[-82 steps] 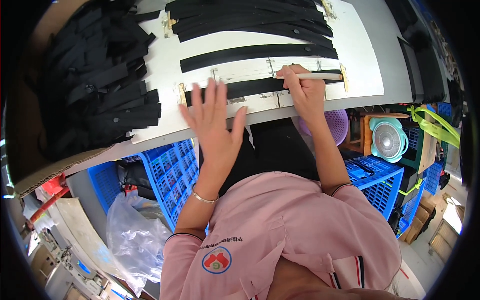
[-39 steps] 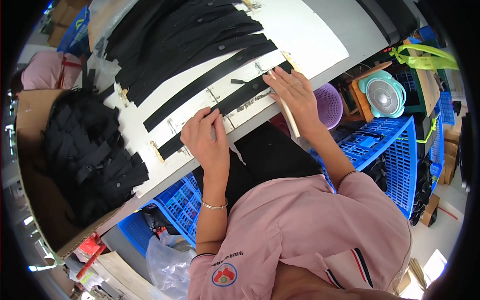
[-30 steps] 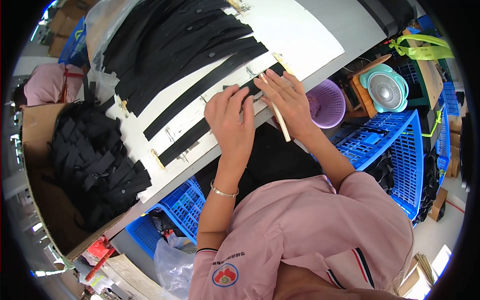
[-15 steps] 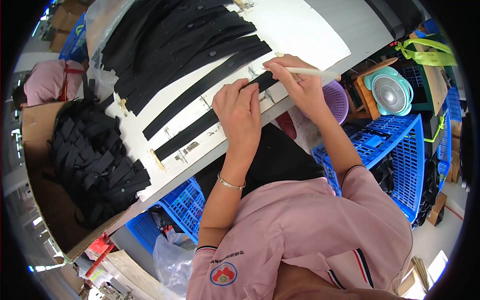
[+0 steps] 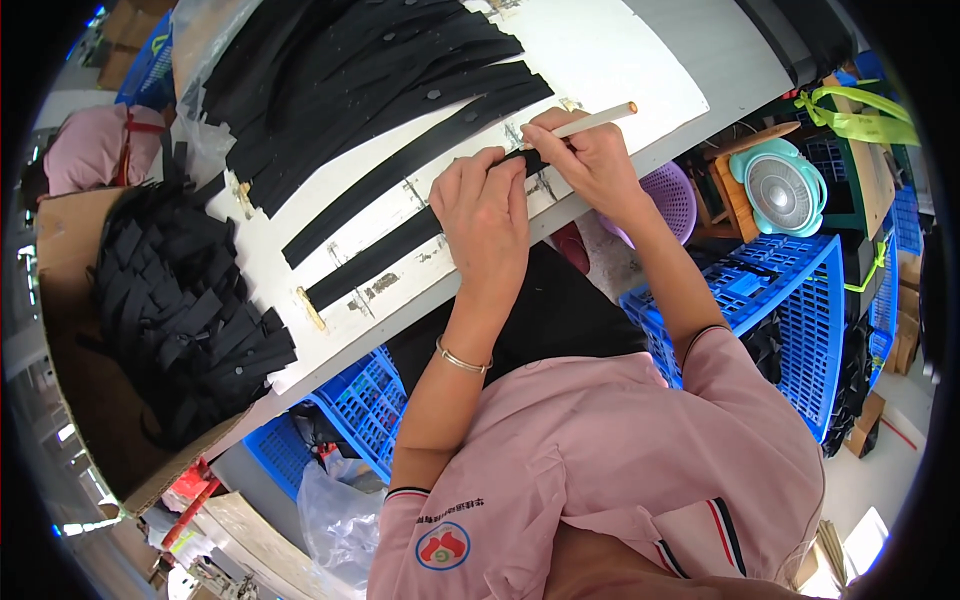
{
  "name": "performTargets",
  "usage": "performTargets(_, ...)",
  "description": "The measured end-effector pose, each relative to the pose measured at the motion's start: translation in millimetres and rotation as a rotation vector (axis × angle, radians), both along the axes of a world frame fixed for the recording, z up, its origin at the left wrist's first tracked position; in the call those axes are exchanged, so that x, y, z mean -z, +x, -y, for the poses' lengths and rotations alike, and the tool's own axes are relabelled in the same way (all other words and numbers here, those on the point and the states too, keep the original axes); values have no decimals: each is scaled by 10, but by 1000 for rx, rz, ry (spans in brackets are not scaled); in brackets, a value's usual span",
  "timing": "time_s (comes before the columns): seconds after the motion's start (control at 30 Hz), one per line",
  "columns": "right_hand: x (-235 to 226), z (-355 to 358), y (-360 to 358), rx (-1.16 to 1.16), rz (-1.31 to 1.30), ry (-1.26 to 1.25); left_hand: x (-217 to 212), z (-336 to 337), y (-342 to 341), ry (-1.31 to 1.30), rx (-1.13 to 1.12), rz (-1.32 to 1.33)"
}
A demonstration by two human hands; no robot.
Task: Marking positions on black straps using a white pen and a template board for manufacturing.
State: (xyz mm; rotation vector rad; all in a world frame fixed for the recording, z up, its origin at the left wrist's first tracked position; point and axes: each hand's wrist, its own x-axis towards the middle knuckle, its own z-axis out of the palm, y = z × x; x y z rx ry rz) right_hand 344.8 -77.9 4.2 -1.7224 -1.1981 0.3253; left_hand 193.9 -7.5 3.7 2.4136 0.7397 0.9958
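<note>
A black fabric strip (image 5: 385,257) lies along the near edge of a white board (image 5: 545,215) marked with dark pen lines. My left hand (image 5: 485,220) presses down on this strip, its fingers slightly bent and their tips on the fabric. Close to its right, my right hand (image 5: 595,165) is closed around a slim white pencil (image 5: 605,117), whose upper end points up to the right. The pencil's tip is near the strip's right part and mostly hidden by my fingers. Just beyond lies another black strip (image 5: 400,175), with a pile of black strips (image 5: 340,100) farther back.
A cardboard box (image 5: 70,290) full of black strips stands left of the board. Blue plastic crates (image 5: 815,330), a purple basket (image 5: 668,200) and a turquoise fan (image 5: 780,190) are at the right. Another person in pink (image 5: 95,150) is at the far left.
My right hand has shifted slightly left, and the pencil has swung so its upper end now points up to the right rather than level. My left hand stays on the strip.
</note>
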Motion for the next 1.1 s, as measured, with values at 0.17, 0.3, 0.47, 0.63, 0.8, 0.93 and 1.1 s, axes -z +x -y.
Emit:
performTargets(0.17,0,0,-14,28,40,77,-1,10,1,4,3,-6)
performTargets(0.3,-55,68,19,-20,-187,56,1,5,1,-11,1,-3)
performTargets(0.47,-14,31,60,-61,-50,74,-12,-21,0,3,-2,-8)
performTargets(0.63,-89,92,60,-45,-98,-12,-38,-53,-17,10,-28,-68)
performTargets(0.8,-60,102,-13,30,-332,113,-69,-601,-18,93,-19,-336)
performTargets(0.93,-9,92,-15,39,-318,118,17,-1277,133,102,-85,-407)
performTargets(1.1,-49,75,-19,61,-232,135,24,-1975,411,143,-65,-372)
